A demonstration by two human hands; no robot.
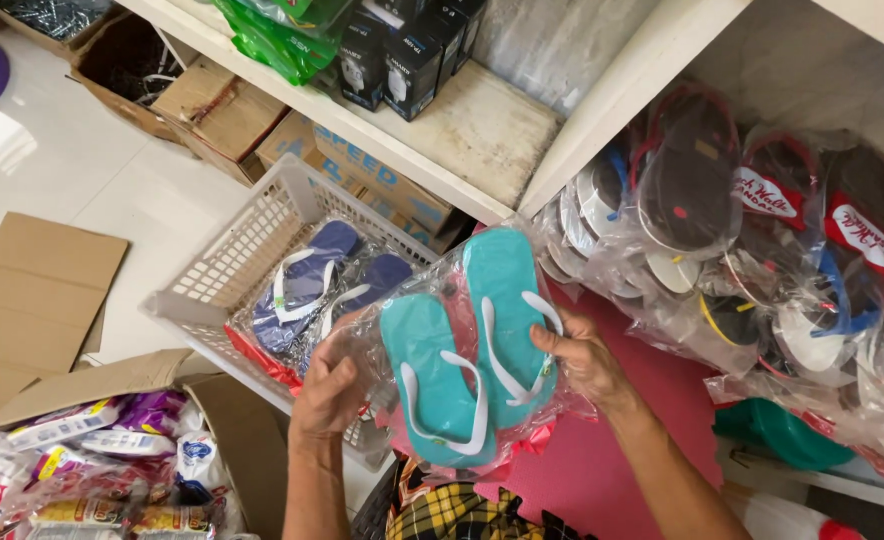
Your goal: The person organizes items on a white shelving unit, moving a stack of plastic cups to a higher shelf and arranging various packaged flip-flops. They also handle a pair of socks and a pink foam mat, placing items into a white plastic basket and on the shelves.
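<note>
**Bagged teal sandals, held over basket**

Item: pair of teal flip-flops (472,350) with white straps, sealed in a clear bag, raised above the white basket (232,265). Left hand (330,390) closed on the bag's left edge; right hand (582,355) pinching its right side. Step, as judged: pair lifted between basket and shelf. Beyond: blue flip-flops (312,285) lying in the basket; bagged sandals (752,240) stacked on the shelf at right.
</note>
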